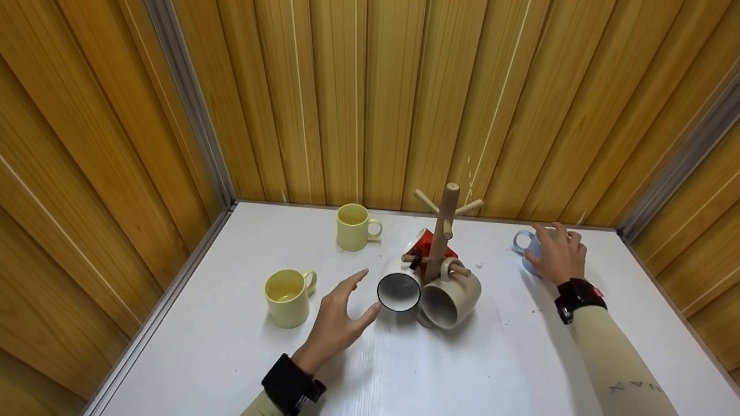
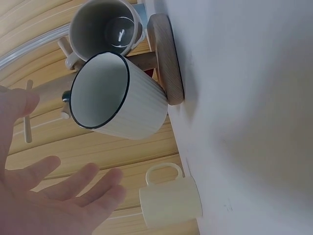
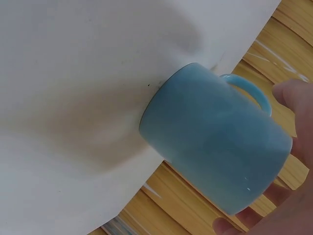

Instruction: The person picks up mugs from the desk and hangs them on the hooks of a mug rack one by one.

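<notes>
My left hand [image 1: 335, 323] is spread open just left of a white mug with a dark rim [image 1: 399, 293], thumb and fingers apart and holding nothing. That mug hangs on its side from a wooden mug tree [image 1: 442, 231], as does a beige mug [image 1: 454, 300]; a red mug [image 1: 424, 242] shows partly behind the post. At the far right, my right hand [image 1: 561, 254] arches over a light blue mug [image 3: 210, 137] standing upright on the table. In the right wrist view the thumb stands out near its handle, and the other fingers reach behind the rim.
A yellow mug [image 1: 287, 300] stands left of my left hand, and a second yellow mug [image 1: 352, 228] stands farther back. The white table [image 1: 191, 323] is bounded by wood-patterned walls [image 1: 358, 104] at the back and sides. Upper pegs [image 1: 426, 200] of the tree stick out bare.
</notes>
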{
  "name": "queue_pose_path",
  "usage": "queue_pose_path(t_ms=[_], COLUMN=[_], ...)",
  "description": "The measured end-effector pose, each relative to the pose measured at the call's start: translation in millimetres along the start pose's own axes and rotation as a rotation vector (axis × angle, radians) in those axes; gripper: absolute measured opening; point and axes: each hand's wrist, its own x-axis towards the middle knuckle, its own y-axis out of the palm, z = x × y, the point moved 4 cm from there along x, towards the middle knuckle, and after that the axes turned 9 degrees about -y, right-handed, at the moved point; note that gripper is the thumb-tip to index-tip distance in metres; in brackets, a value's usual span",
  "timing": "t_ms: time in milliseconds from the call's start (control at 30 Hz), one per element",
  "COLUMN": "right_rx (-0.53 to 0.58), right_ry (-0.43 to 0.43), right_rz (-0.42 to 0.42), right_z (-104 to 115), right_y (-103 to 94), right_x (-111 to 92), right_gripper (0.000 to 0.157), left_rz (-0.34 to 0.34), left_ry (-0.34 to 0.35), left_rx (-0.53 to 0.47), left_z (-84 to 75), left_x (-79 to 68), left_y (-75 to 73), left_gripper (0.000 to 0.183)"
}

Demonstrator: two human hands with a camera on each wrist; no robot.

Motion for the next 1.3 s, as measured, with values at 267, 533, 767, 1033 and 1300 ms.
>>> queue_pose_path(t_ms=[267,533,767,1033,1300], right_rx=[0.013,0.019,0.015,0.035,0.074], right_ry=[0.034,0.043,0.034,0.021,0.008], right_rz=[0.048,0.083,0.116,0.131,0.170], right_z=[-4,-10,-13,-13,-17], right_y=[3.8,5.5,6.9,4.5,2.9], right_x=[6,6,7,8,13], right_gripper=[0.069,0.071,0.071,0.066,0.060], left_rz=[0.003,0.014,0.025,0.029,0.040], left_ry=[0.008,0.008,0.009,0.010,0.003], left_rx=[-0.004,-0.009,-0.017,-0.010,-0.013], left_z=[0.7,2.4,3.8,5.7,6.5], left_x=[0.0,-1.7,-2.3,-2.8,-2.2], left_y=[1.4,3.4,3.5,6.2,8.7], left_gripper=[0.063,0.063,0.062,0.062,0.062])
